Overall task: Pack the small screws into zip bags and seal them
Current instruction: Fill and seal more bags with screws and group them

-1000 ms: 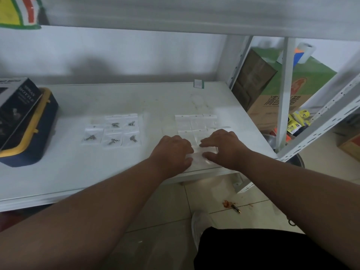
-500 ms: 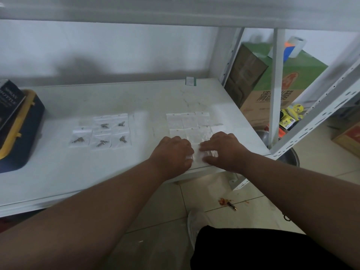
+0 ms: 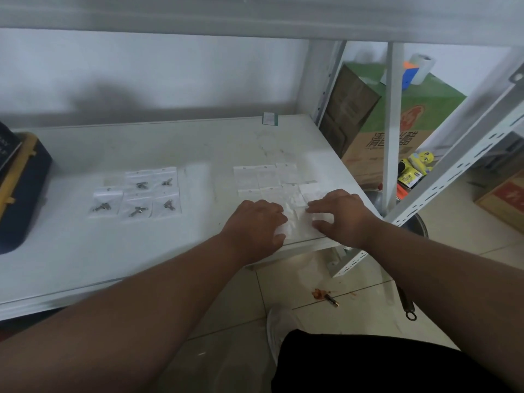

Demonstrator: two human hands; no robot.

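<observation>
The person's left arm (image 3: 136, 316) and right arm (image 3: 442, 279) are bare from wrist to the frame's edge, with no sleeve, watch or band showing on either. The left hand (image 3: 252, 228) and right hand (image 3: 344, 215) are bare too, without gloves or rings that can be made out. Low in the view, black clothing (image 3: 368, 364) covers the lap or leg, plain and unmarked. Beside it a white shoe (image 3: 276, 326) shows on the foot, its details too blurred to tell.
</observation>
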